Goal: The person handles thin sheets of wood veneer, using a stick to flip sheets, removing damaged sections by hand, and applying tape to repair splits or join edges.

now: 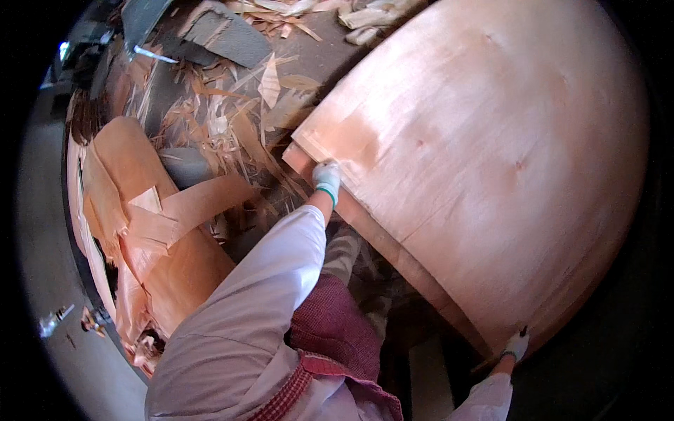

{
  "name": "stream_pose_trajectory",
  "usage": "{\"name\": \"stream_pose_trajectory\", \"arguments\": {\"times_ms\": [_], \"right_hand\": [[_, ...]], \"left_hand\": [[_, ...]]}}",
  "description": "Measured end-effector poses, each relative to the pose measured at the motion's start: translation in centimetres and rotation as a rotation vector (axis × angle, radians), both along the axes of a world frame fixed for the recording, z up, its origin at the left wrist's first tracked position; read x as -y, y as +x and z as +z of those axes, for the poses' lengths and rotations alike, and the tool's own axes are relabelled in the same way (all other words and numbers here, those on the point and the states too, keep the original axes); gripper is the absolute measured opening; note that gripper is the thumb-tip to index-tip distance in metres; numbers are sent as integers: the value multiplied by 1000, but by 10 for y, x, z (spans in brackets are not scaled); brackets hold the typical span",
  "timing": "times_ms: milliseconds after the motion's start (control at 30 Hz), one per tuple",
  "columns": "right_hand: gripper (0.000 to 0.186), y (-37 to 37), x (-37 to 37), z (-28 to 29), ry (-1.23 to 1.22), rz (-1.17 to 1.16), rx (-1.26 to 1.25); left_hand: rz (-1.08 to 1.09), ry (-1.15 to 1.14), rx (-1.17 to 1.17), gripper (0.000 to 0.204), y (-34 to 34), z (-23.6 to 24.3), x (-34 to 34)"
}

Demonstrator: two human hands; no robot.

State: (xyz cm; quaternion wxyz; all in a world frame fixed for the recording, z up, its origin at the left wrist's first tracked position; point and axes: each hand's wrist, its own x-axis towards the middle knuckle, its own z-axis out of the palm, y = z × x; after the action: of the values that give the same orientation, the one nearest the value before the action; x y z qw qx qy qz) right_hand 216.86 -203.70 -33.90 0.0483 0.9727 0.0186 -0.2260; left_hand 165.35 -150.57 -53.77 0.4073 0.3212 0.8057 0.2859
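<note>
The right hand [517,345] touches the near corner of a broad veneer sheet [484,154] at right, its grip too small to read; the left hand [327,176] grasps the edge. Curled veneer [133,161] lies left; beyond, veneer scraps [269,83] and a grey slab [228,35] clutter the floor [319,52]. The sheet's far end is cut off.

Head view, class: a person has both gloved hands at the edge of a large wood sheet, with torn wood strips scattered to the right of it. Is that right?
Not quite: in the head view, the torn wood strips lie to the left of the large wood sheet. The gloved left hand and right hand are indeed at its edge.
</note>
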Motion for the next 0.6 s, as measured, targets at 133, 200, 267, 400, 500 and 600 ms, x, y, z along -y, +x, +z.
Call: {"name": "stream_pose_trajectory", "arguments": {"times_ms": [133,200,267,400,500,600], "right_hand": [[57,3,12,7,57,-63,33],[56,30,24,-12,129,-135,-57],[54,29,22,-24,-9,18,72],[46,41,9,-45,-190,-135,66],[42,42,12,-55,-167,-184,21],[36,48,29,-66,-120,-87,106]], "left_hand": [[-271,-290,38,19,43,-6,40],[-236,-297,247,20,5,7,-3],[-414,-291,125,25,15,16,11],[-786,-15,50,26,21,33,18],[-534,-181,120,24,30,35,15],[-459,-196,49,27,35,29,15]]}}
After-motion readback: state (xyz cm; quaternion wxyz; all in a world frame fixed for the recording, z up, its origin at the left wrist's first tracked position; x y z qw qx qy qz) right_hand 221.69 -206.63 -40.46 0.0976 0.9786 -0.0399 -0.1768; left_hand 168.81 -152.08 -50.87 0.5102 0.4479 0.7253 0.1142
